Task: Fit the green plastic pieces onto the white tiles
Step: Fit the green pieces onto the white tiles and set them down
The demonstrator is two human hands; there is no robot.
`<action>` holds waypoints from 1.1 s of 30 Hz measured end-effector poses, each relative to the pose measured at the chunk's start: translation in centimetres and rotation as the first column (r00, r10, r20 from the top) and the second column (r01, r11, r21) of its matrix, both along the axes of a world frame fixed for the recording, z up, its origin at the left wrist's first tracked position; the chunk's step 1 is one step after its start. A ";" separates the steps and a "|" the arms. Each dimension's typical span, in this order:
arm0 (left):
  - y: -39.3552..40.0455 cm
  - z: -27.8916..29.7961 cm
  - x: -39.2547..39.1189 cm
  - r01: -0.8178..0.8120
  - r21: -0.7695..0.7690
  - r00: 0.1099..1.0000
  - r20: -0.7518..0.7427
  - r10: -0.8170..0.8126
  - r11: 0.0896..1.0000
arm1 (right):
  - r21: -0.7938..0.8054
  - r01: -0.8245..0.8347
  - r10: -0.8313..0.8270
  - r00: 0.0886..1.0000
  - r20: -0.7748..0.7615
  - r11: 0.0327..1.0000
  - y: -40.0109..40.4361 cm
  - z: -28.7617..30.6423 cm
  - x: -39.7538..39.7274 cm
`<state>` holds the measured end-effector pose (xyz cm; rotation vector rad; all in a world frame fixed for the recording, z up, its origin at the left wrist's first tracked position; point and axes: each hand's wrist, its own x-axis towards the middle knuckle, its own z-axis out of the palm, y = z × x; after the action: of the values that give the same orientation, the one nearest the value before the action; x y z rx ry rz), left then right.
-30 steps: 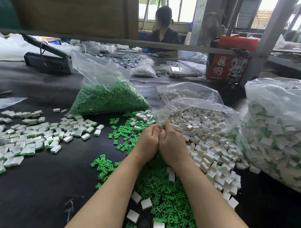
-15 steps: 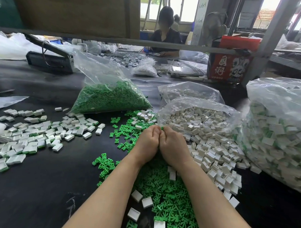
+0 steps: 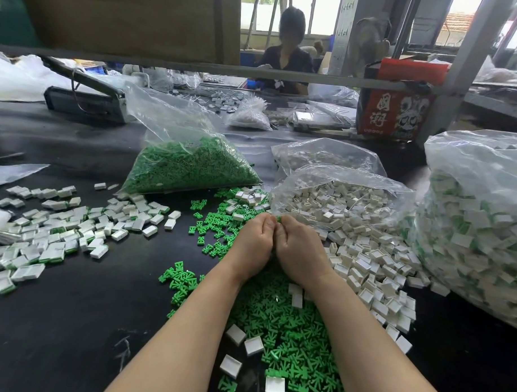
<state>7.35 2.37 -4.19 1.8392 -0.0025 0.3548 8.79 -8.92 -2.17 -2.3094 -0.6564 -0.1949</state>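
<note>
Vs a sec ago our left hand [image 3: 254, 242] & right hand [image 3: 301, 250] haven't parted, fingers curled together pinching a green piece [image 3: 278, 218] w/ its tile hidden, so we judge the press-fit unfinished; bags crowd ahead & right, bare desk [image 3: 71, 321] lies left.

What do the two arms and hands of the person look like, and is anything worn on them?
Both forearms are bare up to the bottom edge of the picture, with no sleeves showing. The left hand and the right hand wear no gloves, and no rings, watch or bracelets are visible.
</note>
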 end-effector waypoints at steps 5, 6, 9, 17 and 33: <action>0.0 0.1 -0.1 0.010 -0.003 1.000 -0.006 -0.010 1.000 | -0.008 -0.007 0.007 1.000 0.007 1.000 -0.1 -0.1 0.0; 0.1 0.1 -0.1 0.011 -0.003 1.000 -0.010 -0.011 1.000 | -0.011 -0.008 0.008 1.000 0.008 1.000 -0.1 -0.1 0.0; 0.1 0.1 -0.1 0.015 -0.002 1.000 -0.024 -0.015 1.000 | -0.018 -0.014 0.014 1.000 0.012 1.000 -0.2 -0.1 0.1; 0.2 0.2 -0.2 0.025 -0.010 0.999 -0.031 -0.025 1.000 | -0.004 -0.020 0.020 1.000 0.024 1.000 -0.2 -0.5 0.3; 0.8 0.0 -0.1 0.178 -0.197 0.978 -0.073 -0.196 0.964 | 0.314 -0.016 0.066 0.986 -0.151 0.949 -0.7 0.1 1.0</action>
<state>7.22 3.21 -4.18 1.6489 -0.0765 0.1327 9.78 -9.60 -2.08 -1.9814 -0.5485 -0.0856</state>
